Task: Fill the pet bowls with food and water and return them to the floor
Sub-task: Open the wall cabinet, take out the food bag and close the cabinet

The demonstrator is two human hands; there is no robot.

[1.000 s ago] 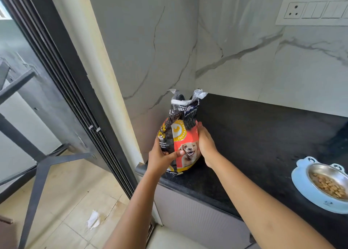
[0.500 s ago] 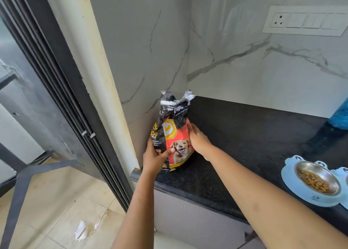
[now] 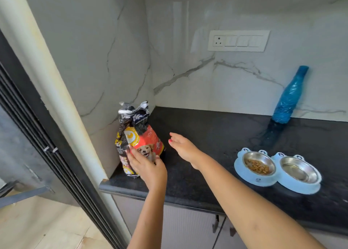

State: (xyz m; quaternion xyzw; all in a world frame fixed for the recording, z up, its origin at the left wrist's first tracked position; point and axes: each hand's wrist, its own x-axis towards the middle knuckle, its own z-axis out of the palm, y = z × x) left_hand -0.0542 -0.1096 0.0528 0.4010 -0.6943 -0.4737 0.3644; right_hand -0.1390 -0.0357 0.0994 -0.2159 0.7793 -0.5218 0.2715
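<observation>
A red and black pet food bag stands upright in the left corner of the black counter, its top crumpled shut. My left hand lies in front of the bag's lower face with straight fingers touching it. My right hand hovers open just right of the bag, apart from it. To the right sits a light blue double bowl stand: the left steel bowl holds kibble, the right steel bowl looks empty. A blue bottle leans against the back wall.
Marble walls close the counter at the back and left, with a switch panel above. A black sliding door frame and tiled floor lie to the left. Grey cabinet doors sit under the counter.
Both hands have let go of the bag's sides. My right hand has pulled away to the right; my left has slid to the bag's front. The view has swung right, showing both bowls and the bottle.
</observation>
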